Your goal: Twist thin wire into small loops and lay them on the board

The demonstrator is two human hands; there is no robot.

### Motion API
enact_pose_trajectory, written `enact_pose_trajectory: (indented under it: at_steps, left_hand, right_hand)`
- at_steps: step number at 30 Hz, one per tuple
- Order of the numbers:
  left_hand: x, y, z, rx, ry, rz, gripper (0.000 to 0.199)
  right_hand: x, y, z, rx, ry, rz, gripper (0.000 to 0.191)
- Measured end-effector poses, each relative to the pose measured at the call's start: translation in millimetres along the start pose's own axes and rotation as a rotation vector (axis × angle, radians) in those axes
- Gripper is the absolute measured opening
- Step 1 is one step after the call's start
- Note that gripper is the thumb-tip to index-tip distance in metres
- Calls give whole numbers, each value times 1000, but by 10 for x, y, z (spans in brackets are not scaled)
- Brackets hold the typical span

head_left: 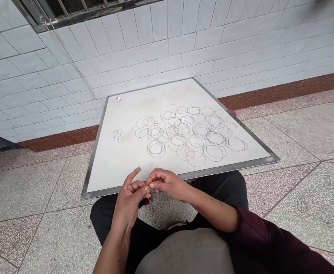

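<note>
a thin loop [148, 176] is between the two hands, over the near edge of the board, one bend standing up above the fingertips and another hanging below them. the left hand [131, 196] pinches it between thumb and fingers, its index finger raised beside the upper bend; the right hand [167, 184] pinches it with thumb and fingertips, just beside the left thumb. whether it is metal or cord is too fine to tell, but it keeps a round bend, so i judge it very light, springy and easy to kink. the best hold is probably a fingertip pinch where the strands meet, leaving the bends free.

ahead of the hands and to their right, many larger rings [155, 147] overlap on the white board [127, 167]. ahead and left lies a small cluster of loops [117, 136]; beyond it, a small red-and-white item [118, 99]. farthest ahead is the tiled wall [155, 51].
</note>
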State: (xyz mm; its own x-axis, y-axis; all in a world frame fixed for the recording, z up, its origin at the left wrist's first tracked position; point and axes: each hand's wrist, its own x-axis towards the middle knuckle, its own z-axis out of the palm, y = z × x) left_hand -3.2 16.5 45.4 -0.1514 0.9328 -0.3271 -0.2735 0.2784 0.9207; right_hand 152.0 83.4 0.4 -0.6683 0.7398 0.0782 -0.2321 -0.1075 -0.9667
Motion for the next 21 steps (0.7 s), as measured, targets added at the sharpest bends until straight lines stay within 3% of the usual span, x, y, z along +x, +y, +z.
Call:
enact_pose_trajectory:
  at_steps: [6,13,21]
  left_hand:
    - [7,-8,18,30,39,70,77]
    - [42,-67,22,30,57,124,69]
    - [-26,-38,55,6,24,156,56]
  right_hand:
    - [9,11,10,-90,31,-28,13]
    - [5,72,-13,-174,-35,-50,17]
    - [-10,43,-14,-24,-110,-35,24]
